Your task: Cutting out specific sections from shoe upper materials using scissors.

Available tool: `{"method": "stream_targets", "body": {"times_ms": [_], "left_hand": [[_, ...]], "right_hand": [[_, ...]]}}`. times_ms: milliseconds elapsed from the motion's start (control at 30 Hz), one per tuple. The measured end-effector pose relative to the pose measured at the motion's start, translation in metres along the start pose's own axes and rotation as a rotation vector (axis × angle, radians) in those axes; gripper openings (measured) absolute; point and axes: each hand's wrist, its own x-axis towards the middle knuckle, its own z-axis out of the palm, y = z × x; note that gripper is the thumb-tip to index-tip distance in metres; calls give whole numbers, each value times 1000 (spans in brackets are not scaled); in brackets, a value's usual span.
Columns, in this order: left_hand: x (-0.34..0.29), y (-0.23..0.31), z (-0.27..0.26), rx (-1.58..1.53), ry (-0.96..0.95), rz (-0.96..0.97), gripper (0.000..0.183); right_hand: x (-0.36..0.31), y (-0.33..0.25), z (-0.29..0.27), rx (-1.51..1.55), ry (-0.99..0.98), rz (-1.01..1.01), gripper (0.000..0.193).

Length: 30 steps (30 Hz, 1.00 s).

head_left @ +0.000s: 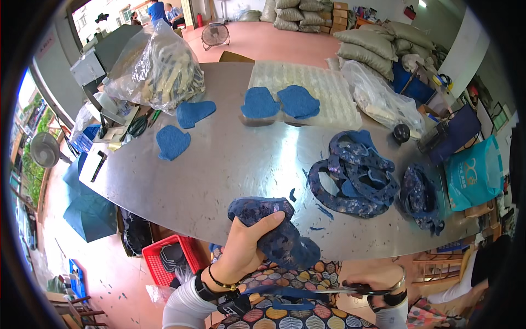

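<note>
My left hand (249,244) is closed around a dark blue, flower-patterned fabric shoe upper (287,244), thumb on top, just over the table's near edge. Close to my body on the right, my right hand (378,278) is closed on the dark handles of a pair of scissors (350,289), whose blades point left. A narrow blue fabric strip (290,291) stretches across my patterned apron beside the blades. To the right on the metal table (230,164) lies a pile of similar patterned fabric uppers (356,175), with another bunch (421,197) beside it. Small blue offcuts (324,211) are scattered near the pile.
Plain blue fabric pieces (260,102) lie toward the back, two on a translucent sheet (329,104). A stuffed plastic bag (164,71) stands back left, a teal bag (474,172) at right. A red basket (170,257) is below the table's left edge.
</note>
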Motion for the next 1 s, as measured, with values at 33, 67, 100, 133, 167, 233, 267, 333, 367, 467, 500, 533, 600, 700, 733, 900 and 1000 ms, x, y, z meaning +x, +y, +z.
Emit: {"method": "stream_targets", "body": {"times_ms": [33,67,100,133,167,233,267,333,367,467,500,533,600,700,733,900,1000], "left_hand": [[0,-3,1,-24,16,10,14],[0,-7,3,-48,31,20,13],[0,-8,8,-37,35,25,14],[-2,-8,14,-27,38,29,14],[-3,-14,19,-32,42,22,15],[-3,-23,22,-28,53,52,17],[-5,-22,23,-34,52,55,18],[-7,-23,24,-25,50,61,20],[-7,-25,24,-13,52,68,22],[-8,-32,21,51,75,117,21],[-8,-36,18,77,85,137,20],[-7,-38,15,66,66,154,23],[-8,-37,15,72,65,165,23],[-7,-37,14,78,47,168,22],[-6,-37,14,80,40,166,21],[-8,-37,15,106,62,187,19],[-8,-38,16,117,92,221,18]], "right_hand": [[-5,-8,1,317,29,-62,33],[4,-7,10,499,161,-120,37],[6,-7,18,673,294,-190,40],[19,-6,28,832,404,-308,44],[32,-15,22,875,425,-288,48],[59,-56,26,1025,779,-202,54],[68,-59,22,943,713,-290,62],[79,-52,23,762,611,-387,81],[83,-48,24,675,568,-438,92],[87,-60,26,655,476,-313,94],[88,-66,25,663,449,-267,95],[89,-68,26,655,463,-323,94],[90,-69,28,639,479,-380,91],[90,-67,28,598,491,-351,88],[90,-68,28,574,499,-320,87],[88,-68,25,551,469,-309,80],[88,-68,25,498,492,-259,78]]}}
